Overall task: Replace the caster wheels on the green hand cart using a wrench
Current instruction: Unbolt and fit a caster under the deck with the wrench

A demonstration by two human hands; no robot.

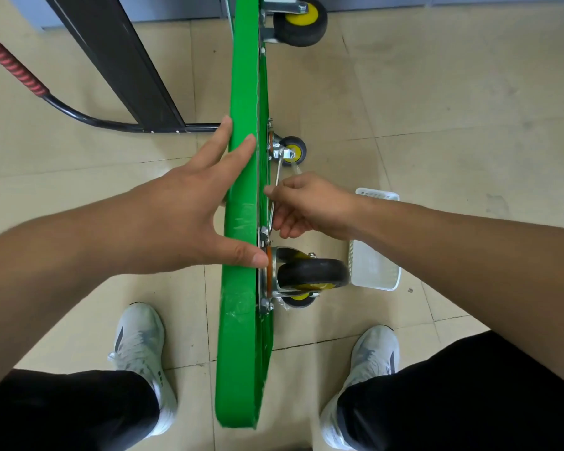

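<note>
Head view: green hand cart [241,222] stands on edge at frame centre, btwn the feet, so the caster plates face right. Near caster wheel [313,271], lower centre, looks bolted on. Left hand [183,219] is open, flat on the deck w/ thumb over the edge, prob. steadying. Right hand [310,206] pinches the wrench [277,175] just above that caster; wrench head and bolt are hard to make out. White basket [376,271] is partly hidden; top caster [298,24] is cut off.

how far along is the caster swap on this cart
Done: nothing provable; no caster is visibly off the green cart. In hand: the right hand holds the wrench at a bolt beside the near caster, with the left hand steadying the cart. Left: likely most of the swaps.
</note>
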